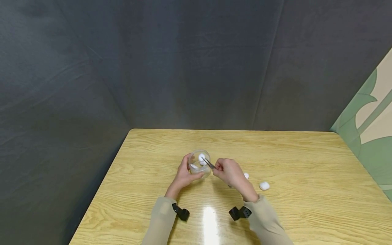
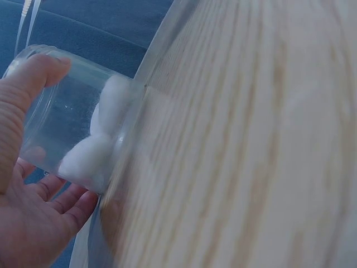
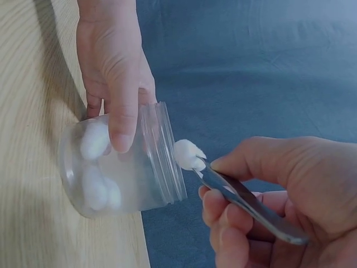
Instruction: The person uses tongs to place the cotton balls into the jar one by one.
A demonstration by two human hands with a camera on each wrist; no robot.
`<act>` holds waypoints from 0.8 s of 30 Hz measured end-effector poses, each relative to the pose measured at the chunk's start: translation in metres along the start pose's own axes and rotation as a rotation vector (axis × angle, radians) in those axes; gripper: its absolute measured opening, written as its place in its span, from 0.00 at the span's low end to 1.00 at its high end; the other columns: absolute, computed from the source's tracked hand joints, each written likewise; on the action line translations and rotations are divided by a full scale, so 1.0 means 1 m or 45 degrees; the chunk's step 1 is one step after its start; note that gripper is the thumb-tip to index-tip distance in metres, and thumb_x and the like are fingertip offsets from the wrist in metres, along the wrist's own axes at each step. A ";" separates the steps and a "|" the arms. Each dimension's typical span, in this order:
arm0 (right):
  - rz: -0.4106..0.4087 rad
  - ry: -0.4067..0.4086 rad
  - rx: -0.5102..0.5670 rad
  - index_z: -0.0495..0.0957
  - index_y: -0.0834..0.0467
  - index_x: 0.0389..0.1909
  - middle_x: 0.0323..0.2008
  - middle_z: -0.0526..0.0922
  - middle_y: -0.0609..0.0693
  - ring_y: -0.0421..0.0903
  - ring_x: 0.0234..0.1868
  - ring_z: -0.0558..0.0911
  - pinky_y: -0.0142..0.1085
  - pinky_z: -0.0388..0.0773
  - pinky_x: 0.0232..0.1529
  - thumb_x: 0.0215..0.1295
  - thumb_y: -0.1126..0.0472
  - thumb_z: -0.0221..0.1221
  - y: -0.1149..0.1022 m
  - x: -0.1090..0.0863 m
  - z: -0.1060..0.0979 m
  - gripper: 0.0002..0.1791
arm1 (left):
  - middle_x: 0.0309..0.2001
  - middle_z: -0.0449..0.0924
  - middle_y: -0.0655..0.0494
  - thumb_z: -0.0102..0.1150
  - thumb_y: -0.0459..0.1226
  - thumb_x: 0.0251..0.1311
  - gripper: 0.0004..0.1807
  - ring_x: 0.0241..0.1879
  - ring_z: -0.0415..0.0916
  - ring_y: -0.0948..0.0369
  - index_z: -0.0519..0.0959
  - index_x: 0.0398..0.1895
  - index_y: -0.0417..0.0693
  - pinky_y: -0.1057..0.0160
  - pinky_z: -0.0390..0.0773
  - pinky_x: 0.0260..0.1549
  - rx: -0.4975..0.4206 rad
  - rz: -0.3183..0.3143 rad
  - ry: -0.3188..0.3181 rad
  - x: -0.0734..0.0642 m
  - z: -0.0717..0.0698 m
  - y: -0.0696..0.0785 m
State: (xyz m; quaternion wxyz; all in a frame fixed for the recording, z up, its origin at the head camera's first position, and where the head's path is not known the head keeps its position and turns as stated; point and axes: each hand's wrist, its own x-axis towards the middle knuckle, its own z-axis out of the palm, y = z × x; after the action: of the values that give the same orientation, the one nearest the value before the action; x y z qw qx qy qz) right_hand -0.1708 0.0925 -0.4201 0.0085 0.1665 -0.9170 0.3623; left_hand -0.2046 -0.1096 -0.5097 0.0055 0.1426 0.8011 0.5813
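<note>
A clear plastic jar [image 3: 131, 184] stands on the table with several white cotton balls [image 3: 95, 187] at its bottom. My left hand [image 1: 184, 175] holds it, thumb on the near side and fingers round the other. In my right hand [image 3: 290, 190] are metal tweezers [image 3: 251, 206], pinched between thumb and fingers. Their tips grip one cotton ball [image 3: 188, 154] right at the jar's open mouth. The left wrist view shows the jar's wall [image 2: 72, 106] and the cotton inside, but not the tweezers' tips clearly.
On the wooden table [image 1: 306, 163], a loose cotton ball [image 1: 264, 185] lies right of my right forearm. Another cotton ball [image 1: 246, 175] is partly hidden behind that wrist. A dark cloth [image 1: 196, 68] hangs beyond the table's far edge.
</note>
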 end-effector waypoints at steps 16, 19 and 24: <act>0.104 -0.025 -0.003 0.75 0.58 0.20 0.15 0.72 0.44 0.38 0.13 0.67 0.30 0.63 0.15 0.55 0.66 0.63 -0.003 0.002 0.004 0.08 | 0.61 0.63 0.36 0.71 0.31 0.44 0.44 0.59 0.62 0.42 0.58 0.65 0.37 0.49 0.66 0.50 0.013 0.019 0.018 -0.002 -0.003 0.003; 0.104 -0.022 -0.001 0.75 0.58 0.21 0.15 0.72 0.44 0.38 0.13 0.67 0.30 0.63 0.15 0.55 0.66 0.63 -0.003 0.002 0.004 0.07 | 0.61 0.62 0.31 0.70 0.29 0.45 0.43 0.58 0.61 0.39 0.57 0.65 0.32 0.48 0.65 0.50 0.002 0.028 -0.002 -0.006 -0.006 0.019; 0.091 -0.008 -0.006 0.76 0.59 0.21 0.16 0.72 0.44 0.38 0.14 0.67 0.30 0.64 0.16 0.55 0.66 0.63 -0.004 0.000 0.002 0.07 | 0.61 0.61 0.30 0.69 0.28 0.46 0.43 0.58 0.61 0.38 0.56 0.65 0.30 0.49 0.66 0.49 -0.010 0.005 -0.023 -0.008 -0.008 0.028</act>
State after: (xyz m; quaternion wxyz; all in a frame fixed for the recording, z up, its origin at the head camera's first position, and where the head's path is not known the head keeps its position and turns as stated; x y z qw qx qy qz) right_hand -0.1697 0.0890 -0.4189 -0.0068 0.1346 -0.9232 0.3599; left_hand -0.1920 -0.1110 -0.4823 0.0121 0.1492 0.7985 0.5830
